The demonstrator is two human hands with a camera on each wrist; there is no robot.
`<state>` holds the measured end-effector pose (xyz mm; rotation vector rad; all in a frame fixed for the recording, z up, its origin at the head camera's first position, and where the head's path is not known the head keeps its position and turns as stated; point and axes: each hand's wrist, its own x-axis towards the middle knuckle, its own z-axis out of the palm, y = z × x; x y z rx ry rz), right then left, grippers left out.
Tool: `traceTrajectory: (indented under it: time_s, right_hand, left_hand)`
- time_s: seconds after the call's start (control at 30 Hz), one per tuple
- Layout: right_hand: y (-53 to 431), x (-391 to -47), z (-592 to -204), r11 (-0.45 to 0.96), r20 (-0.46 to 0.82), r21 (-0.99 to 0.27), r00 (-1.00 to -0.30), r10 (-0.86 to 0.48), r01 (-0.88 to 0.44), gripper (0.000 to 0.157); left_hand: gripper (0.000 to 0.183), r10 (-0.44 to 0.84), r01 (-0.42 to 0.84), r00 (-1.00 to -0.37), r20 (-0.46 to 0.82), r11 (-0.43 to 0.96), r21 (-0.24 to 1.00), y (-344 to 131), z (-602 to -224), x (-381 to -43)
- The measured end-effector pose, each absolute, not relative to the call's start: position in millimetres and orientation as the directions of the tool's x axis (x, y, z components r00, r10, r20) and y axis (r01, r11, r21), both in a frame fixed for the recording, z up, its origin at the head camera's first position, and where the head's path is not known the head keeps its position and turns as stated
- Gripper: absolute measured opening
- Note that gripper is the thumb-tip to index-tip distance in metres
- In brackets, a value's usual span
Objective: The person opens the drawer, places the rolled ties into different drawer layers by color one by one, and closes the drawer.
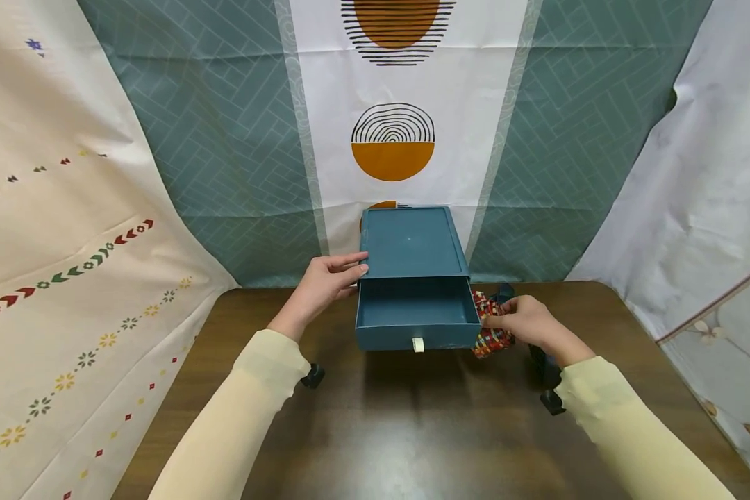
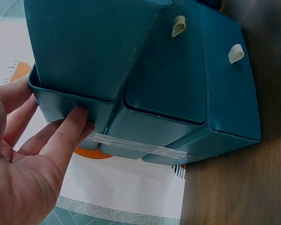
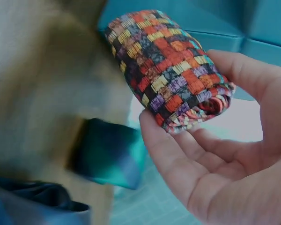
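A stack of teal drawers [image 1: 412, 243] stands against the back cloth, its top drawer [image 1: 419, 337] pulled out, showing a bare inside and a pale pull tab. My left hand [image 1: 325, 288] rests at the upper left edge of this unit, its fairly straight fingers touching the top and side; the left wrist view shows fingers against the side wall. Right of the drawer, my right hand [image 1: 531, 323] pinches a rolled-up multicoloured checked cloth [image 3: 168, 65] between thumb and fingers. In the right wrist view the roll is raised off the table, its coiled end towards the palm.
Beneath the roll, in the right wrist view, lie a dark green folded item [image 3: 112, 152] and a dark blue fabric roll [image 3: 42, 204]. Two lower drawers with pull tabs [image 2: 236, 54] are closed. Brown tabletop [image 1: 406, 430] extends in front; patterned cloths hang behind and at both sides.
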<state>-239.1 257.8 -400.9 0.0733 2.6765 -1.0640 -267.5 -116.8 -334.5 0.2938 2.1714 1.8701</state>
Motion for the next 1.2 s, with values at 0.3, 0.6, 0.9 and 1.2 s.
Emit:
traceTrajectory:
  time_s: [0.3, 0.6, 0.9, 1.2]
  right_hand:
    - [257, -231, -365, 0.651, -0.046, -0.754, -0.996, 0.072, 0.081, 0.085]
    - [243, -227, -340, 0.488, 0.18, -0.871, -0.96, 0.216, -0.054, 0.073]
    - [220, -218, -313, 0.397, 0.361, -0.88, -0.91, 0.205, -0.259, 0.061]
    - [189, -208, -300, 0.362, 0.417, -0.853, -0.908, 0.041, -0.375, 0.055]
  left_hand:
    - [0.044, 0.315, -0.02, -0.947, -0.066, 0.146, 0.989, -115, -334, -264]
    - [0.042, 0.303, 0.009, -0.952, -0.042, 0.167, 0.986, -116, -351, -273]
    - [0.043, 0.289, 0.015, -0.957, -0.038, 0.18, 0.984, -117, -351, -275]
    - [0.041, 0.286, 0.022, -0.958, -0.028, 0.169, 0.985, -116, -350, -274]
